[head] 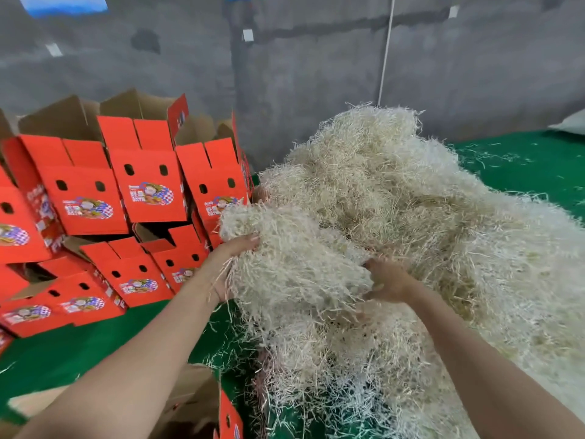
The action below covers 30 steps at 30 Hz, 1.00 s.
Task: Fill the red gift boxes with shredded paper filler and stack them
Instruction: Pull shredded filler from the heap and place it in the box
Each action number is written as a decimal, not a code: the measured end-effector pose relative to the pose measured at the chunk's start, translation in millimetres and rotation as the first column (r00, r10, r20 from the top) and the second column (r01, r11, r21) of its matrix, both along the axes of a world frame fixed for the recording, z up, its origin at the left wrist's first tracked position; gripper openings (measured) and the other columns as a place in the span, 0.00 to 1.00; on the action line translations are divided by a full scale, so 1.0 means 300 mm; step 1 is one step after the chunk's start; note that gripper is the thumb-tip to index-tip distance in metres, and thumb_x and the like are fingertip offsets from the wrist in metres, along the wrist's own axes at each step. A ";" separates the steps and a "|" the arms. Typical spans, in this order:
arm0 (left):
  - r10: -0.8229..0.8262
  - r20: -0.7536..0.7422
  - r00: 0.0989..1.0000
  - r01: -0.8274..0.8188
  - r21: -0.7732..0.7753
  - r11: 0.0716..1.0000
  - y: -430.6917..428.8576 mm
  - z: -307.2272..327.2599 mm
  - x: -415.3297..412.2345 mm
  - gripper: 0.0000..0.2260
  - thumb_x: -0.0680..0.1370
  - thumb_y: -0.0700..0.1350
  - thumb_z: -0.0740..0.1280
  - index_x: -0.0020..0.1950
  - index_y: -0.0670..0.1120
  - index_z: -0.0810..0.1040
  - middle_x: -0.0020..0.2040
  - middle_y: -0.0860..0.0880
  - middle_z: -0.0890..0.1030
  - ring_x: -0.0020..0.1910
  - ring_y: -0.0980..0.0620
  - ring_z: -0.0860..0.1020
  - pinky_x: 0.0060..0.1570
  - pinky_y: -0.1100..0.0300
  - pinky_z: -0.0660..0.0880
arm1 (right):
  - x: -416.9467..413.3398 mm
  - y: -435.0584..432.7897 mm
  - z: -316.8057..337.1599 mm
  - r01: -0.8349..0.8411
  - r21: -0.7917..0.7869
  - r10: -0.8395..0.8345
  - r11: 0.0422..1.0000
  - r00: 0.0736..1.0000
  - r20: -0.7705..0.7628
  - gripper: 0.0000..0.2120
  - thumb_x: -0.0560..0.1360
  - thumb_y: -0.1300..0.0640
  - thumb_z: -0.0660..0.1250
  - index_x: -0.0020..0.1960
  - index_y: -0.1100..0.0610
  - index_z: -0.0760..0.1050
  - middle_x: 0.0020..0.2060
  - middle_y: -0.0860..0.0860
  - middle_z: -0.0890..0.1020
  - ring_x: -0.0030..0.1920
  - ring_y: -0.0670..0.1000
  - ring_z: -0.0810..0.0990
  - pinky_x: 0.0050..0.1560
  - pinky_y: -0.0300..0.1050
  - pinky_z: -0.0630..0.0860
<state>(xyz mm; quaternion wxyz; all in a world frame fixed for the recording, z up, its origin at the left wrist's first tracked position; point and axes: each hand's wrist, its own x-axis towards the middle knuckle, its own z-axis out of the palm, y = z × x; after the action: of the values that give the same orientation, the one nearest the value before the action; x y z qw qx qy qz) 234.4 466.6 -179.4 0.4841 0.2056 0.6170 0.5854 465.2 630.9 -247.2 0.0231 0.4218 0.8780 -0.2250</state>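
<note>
A big heap of pale shredded paper filler fills the right half of the view. Between my hands sits a thick clump of filler, lifted off the heap's near-left side. My left hand grips the clump's left side, fingers curled into it. My right hand grips its right side, partly buried. Red gift boxes with flaps up are stacked at the left. One open red box lies at the bottom under my left forearm.
Green floor covering lies between the box stack and the heap, littered with loose shreds. A grey concrete wall stands behind. A white sack lies at the far right edge.
</note>
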 end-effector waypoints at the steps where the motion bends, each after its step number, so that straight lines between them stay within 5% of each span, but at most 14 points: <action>1: 0.028 -0.001 1.000 -0.028 0.005 1.000 0.004 -0.003 0.000 0.25 0.58 0.47 0.75 0.53 0.48 0.78 0.59 0.47 0.77 0.50 0.46 0.79 0.47 0.51 0.77 | -0.009 -0.013 0.048 -0.061 -0.078 0.054 0.995 0.995 -0.085 0.34 0.69 0.55 0.73 0.71 0.58 0.61 0.66 0.52 0.69 0.63 0.53 0.70 0.66 0.52 0.68; 3: 0.066 0.017 0.998 -0.067 0.049 0.997 0.007 -0.008 0.008 0.28 0.54 0.50 0.77 0.53 0.53 0.78 0.63 0.52 0.70 0.63 0.47 0.70 0.62 0.46 0.67 | -0.038 -0.056 0.141 -0.153 -0.197 0.094 0.968 0.956 -0.278 0.44 0.65 0.54 0.76 0.73 0.52 0.55 0.69 0.50 0.65 0.67 0.51 0.65 0.70 0.55 0.61; 5: 0.096 0.076 0.992 -0.104 0.110 0.989 0.013 -0.005 0.026 0.36 0.49 0.54 0.79 0.57 0.53 0.77 0.67 0.51 0.70 0.66 0.44 0.68 0.65 0.42 0.64 | -0.091 -0.123 0.187 -0.224 -0.170 0.142 0.960 0.908 -0.394 0.42 0.64 0.51 0.76 0.70 0.50 0.56 0.68 0.49 0.65 0.68 0.52 0.64 0.70 0.51 0.61; 7: 0.119 0.132 0.984 -0.136 0.127 0.983 0.019 -0.024 0.048 0.50 0.45 0.59 0.80 0.66 0.51 0.72 0.68 0.47 0.71 0.66 0.41 0.69 0.63 0.37 0.66 | -0.156 -0.187 0.177 -0.229 -0.166 0.132 0.959 0.883 -0.451 0.42 0.66 0.47 0.75 0.70 0.52 0.54 0.60 0.48 0.70 0.62 0.53 0.71 0.61 0.45 0.70; 8: 0.136 0.161 0.978 -0.159 0.142 0.977 0.022 -0.029 0.061 0.48 0.48 0.60 0.80 0.67 0.50 0.72 0.65 0.47 0.73 0.64 0.42 0.71 0.59 0.36 0.69 | -0.187 -0.211 0.162 -0.217 -0.152 0.127 0.964 0.884 -0.450 0.44 0.67 0.46 0.74 0.72 0.54 0.51 0.60 0.50 0.71 0.59 0.53 0.73 0.58 0.44 0.73; 11: 0.091 0.351 0.932 -0.209 0.315 0.926 0.034 -0.026 0.086 0.19 0.65 0.51 0.72 0.54 0.45 0.82 0.52 0.44 0.83 0.50 0.43 0.82 0.43 0.46 0.79 | -0.225 -0.220 0.101 -0.160 -0.083 0.094 0.984 0.850 -0.518 0.40 0.72 0.48 0.69 0.74 0.57 0.49 0.57 0.50 0.72 0.48 0.46 0.74 0.50 0.38 0.73; 14: 0.105 0.390 0.915 -0.258 0.364 0.895 0.050 -0.025 0.052 0.23 0.66 0.48 0.72 0.60 0.47 0.78 0.61 0.43 0.78 0.58 0.40 0.77 0.58 0.40 0.72 | -0.162 -0.152 0.074 -0.144 -0.013 0.111 0.990 0.816 -0.567 0.17 0.74 0.49 0.66 0.59 0.51 0.64 0.42 0.40 0.69 0.39 0.40 0.71 0.39 0.31 0.68; 17: 0.199 0.386 0.901 -0.324 0.293 0.900 0.066 -0.010 0.033 0.13 0.64 0.45 0.73 0.48 0.52 0.82 0.62 0.46 0.77 0.57 0.41 0.76 0.56 0.42 0.73 | -0.065 -0.036 0.043 -0.013 0.111 0.059 0.994 0.906 -0.420 0.14 0.75 0.52 0.66 0.58 0.50 0.67 0.42 0.44 0.76 0.43 0.46 0.77 0.53 0.51 0.77; 21: 0.219 0.368 0.904 -0.319 0.237 0.918 0.093 0.018 0.064 0.22 0.57 0.47 0.76 0.49 0.49 0.78 0.58 0.45 0.78 0.53 0.42 0.78 0.52 0.45 0.75 | 0.043 0.073 0.011 0.186 0.327 -0.166 0.927 0.982 -0.088 0.27 0.74 0.36 0.60 0.69 0.47 0.64 0.48 0.44 0.80 0.52 0.48 0.78 0.68 0.63 0.59; 25: 0.290 0.231 0.929 -0.333 0.174 0.927 0.105 0.012 0.106 0.30 0.58 0.52 0.75 0.58 0.53 0.73 0.73 0.45 0.61 0.71 0.39 0.59 0.67 0.37 0.58 | 0.067 0.068 0.044 0.062 0.145 -0.090 0.987 0.977 0.196 0.41 0.68 0.33 0.64 0.74 0.50 0.56 0.72 0.51 0.62 0.72 0.57 0.59 0.71 0.65 0.48; 27: 0.254 0.181 0.950 -0.291 0.225 0.930 0.107 0.014 0.116 0.28 0.57 0.56 0.75 0.56 0.58 0.73 0.74 0.49 0.58 0.73 0.42 0.55 0.69 0.37 0.54 | 0.046 0.037 0.122 -0.039 0.014 0.038 0.999 0.997 0.070 0.51 0.61 0.35 0.71 0.75 0.49 0.50 0.75 0.50 0.52 0.75 0.55 0.49 0.72 0.63 0.44; 30: 0.279 0.189 0.942 -0.318 0.228 0.920 0.130 0.016 0.126 0.35 0.57 0.56 0.75 0.63 0.55 0.72 0.74 0.48 0.60 0.73 0.44 0.55 0.69 0.40 0.53 | -0.067 -0.095 0.187 -0.191 -0.168 0.119 0.967 0.924 -0.363 0.64 0.50 0.34 0.74 0.74 0.42 0.36 0.75 0.47 0.46 0.74 0.52 0.45 0.72 0.62 0.45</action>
<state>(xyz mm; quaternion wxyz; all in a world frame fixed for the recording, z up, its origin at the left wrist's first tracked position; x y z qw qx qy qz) 272.3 505.6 -174.5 0.4041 0.1240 0.5218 0.7410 445.0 602.5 -191.1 -0.0734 0.2994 0.8717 -0.3809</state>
